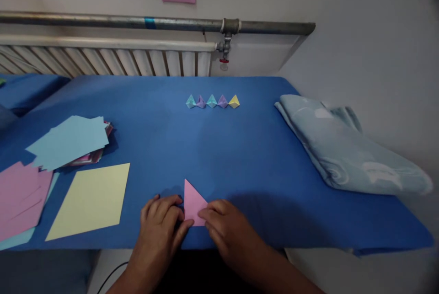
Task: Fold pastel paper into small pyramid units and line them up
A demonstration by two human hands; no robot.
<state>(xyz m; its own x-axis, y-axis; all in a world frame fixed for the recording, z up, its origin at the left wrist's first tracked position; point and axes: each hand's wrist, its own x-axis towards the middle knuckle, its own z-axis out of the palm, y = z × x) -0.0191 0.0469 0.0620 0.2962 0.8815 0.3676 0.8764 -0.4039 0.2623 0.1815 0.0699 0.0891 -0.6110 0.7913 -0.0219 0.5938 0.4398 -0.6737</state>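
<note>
A pink sheet of paper (194,205), folded into a triangle, lies on the blue cloth near its front edge, one point facing away from me. My left hand (161,221) grips its left side, fingers bent and the thumb on the lower left corner. On the right slanted edge, my right hand (228,227) pinches the paper with its fingers together; the lower right corner is partly hidden. Further back, a row of small folded paper pieces (211,101) in teal, purple and yellow stands on the cloth.
Left of my hands lies a yellow sheet (92,200), with pink sheets (24,198) and a stack of light blue sheets (73,141) beyond. A folded pale blanket (343,147) rests at the right. Behind the blue surface (154,125) are a radiator (120,61) and a pipe (103,20).
</note>
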